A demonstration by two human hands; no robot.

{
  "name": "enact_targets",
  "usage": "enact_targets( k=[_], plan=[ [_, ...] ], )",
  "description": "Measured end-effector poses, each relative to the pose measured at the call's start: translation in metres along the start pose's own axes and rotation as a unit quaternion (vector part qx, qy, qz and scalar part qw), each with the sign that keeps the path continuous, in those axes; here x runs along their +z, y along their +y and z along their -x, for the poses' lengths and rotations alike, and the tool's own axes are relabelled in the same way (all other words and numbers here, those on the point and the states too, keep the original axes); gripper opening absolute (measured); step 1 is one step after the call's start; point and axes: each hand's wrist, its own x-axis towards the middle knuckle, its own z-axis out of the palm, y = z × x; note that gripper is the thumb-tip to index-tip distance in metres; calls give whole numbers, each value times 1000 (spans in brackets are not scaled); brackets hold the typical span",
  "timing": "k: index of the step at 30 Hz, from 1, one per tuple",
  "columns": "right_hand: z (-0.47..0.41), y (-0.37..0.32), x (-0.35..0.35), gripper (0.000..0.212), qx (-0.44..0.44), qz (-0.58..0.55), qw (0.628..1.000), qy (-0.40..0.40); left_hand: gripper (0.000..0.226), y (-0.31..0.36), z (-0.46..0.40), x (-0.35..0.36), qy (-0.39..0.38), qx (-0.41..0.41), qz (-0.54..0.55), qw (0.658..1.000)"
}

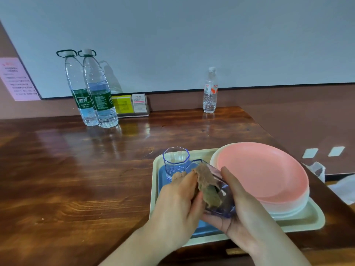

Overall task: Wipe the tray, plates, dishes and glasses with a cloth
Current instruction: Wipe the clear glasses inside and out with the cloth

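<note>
Here, two large water bottles [96, 89] stand far left on the surface [76, 179]. Over the tray [307, 217], beside pink plates [265, 173], the right hand [247, 214] grips a tilted blue-tinted glass [221, 198]; the left hand [176, 204] pinches a brown cloth [207, 185] inside it.

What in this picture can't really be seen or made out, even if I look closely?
Head view, the only one:
- Inside of the tilted glass: filled by the brown cloth and covered by the left hand and right hand.
- Plates under the pink plate: only their rims show, so no count.
- Pink notice: print too small, cut by the left edge.
- Blue mat on the tray: mostly hidden by hands.
</note>
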Motion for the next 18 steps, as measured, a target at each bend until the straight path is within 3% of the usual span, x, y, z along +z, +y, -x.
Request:
enact_targets(
  k=[3,5,8,9,10,12,16,18],
  plan=[
    [-1,0,4,48,-131,121,983,43,26,11,-3,4,43,-66,109,991],
    [-4,3,5,45,-259,221,938,69,21,24,-12,2,79,-146,224,960],
    [-9,9,-5,46,-434,446,779,74,26,25,-25,-4,81,-289,365,881],
    [-12,12,-10,50,-459,494,735,69,29,22,-28,-7,74,-324,388,860],
    [-14,15,-14,54,-470,514,714,66,33,22,-29,-9,64,-345,399,847],
    [-13,16,-12,51,-452,480,749,63,34,21,-30,-10,45,-340,384,857],
    [-6,15,1,41,-330,323,886,41,28,23,-26,-3,74,-286,284,912],
    [-4,11,6,41,-212,236,947,46,29,24,-24,-3,86,-225,214,947]
  ],
)
